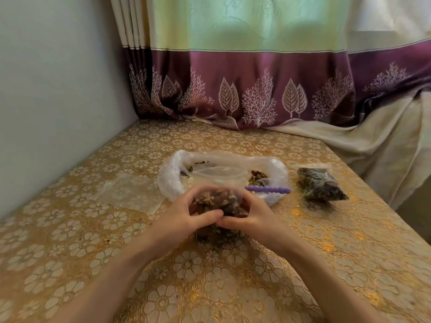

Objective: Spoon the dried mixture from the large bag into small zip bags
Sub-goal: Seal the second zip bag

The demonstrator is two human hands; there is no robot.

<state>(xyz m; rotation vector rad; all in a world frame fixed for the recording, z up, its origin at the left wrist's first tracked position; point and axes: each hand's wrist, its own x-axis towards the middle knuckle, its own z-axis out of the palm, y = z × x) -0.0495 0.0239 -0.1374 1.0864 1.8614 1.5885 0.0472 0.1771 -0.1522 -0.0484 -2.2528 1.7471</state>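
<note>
Empty clear zip bags [130, 194] lie flat at 9 o'clock of the hands, nearly invisible vs. the gold floral bench [70, 241] cover; edges hard to trace. Left hand [186, 213] and right hand [251, 213] meet at centre, fingers curled round a small filled bag [217, 201], thumbs pinching its near edge together. Motion blur there; can't tell if the zip is sealed. The bag's lower part is hidden under the hands, dark bits showing below. At 12 o'clock, the large bag [224, 173]: thin crinkly plastic, mouth rolled open, a little brown-green dried mixture [256, 178] left inside. A purple ribbed spoon handle [268, 189] juts toward 3 o'clock; the bowl is hidden. Further at 2 o'clock, apart, a filled bag [319, 185], lumpy, dark. Curtain [256, 89] behind.
</note>
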